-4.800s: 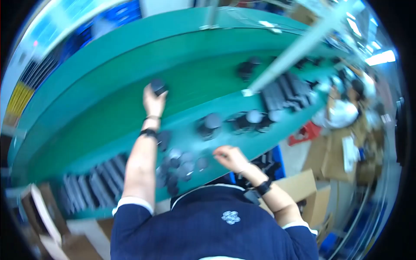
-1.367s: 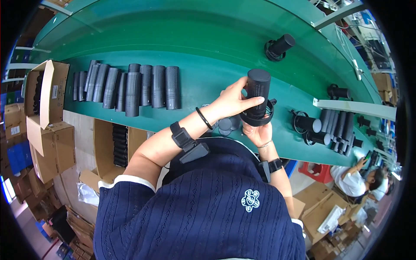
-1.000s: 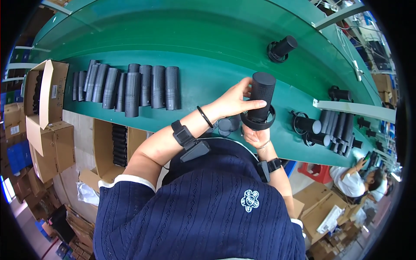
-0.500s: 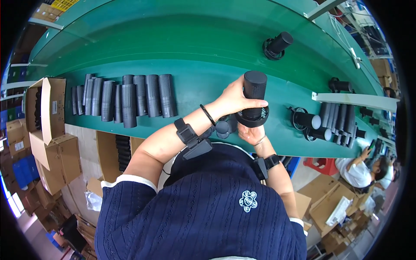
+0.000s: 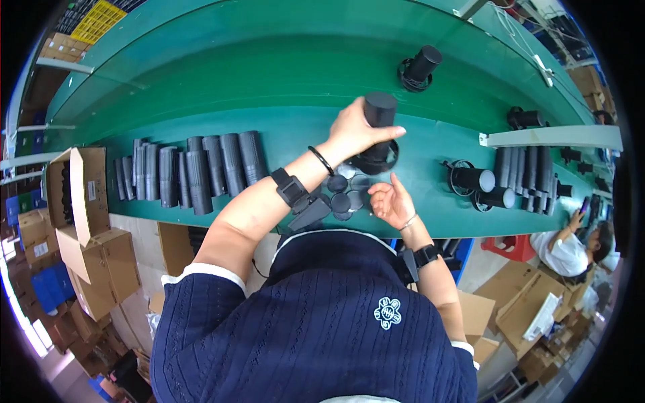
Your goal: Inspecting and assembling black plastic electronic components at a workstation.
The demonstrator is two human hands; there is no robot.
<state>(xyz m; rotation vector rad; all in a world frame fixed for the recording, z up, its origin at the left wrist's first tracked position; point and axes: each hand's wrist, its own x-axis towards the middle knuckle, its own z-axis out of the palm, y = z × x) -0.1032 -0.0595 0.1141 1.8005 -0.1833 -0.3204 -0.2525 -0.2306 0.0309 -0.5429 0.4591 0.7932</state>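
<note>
My left hand (image 5: 356, 132) is wrapped round a black cylindrical microphone (image 5: 380, 109) and holds it upright above the bench. A black ring-shaped mount (image 5: 383, 161) surrounds its lower end. Just below and to the right, my right hand (image 5: 393, 203) is open, palm up, with its fingers apart and nothing in them. Several round black discs (image 5: 340, 201) lie on the green bench (image 5: 295, 144) between my two forearms, near the front edge.
Several black cylinders (image 5: 168, 176) lie in rows at the left. More cylinders (image 5: 524, 168) and two ring-mounted microphones (image 5: 478, 180) lie at the right. Another microphone (image 5: 423, 64) stands at the back. A metal post (image 5: 551, 138) juts in. Cartons (image 5: 87, 195) flank the bench; a co-worker (image 5: 571, 248) sits far right.
My right hand has come away from the underside of the microphone and opened. My left hand has moved slightly left and away from me with it. The round discs show more fully.
</note>
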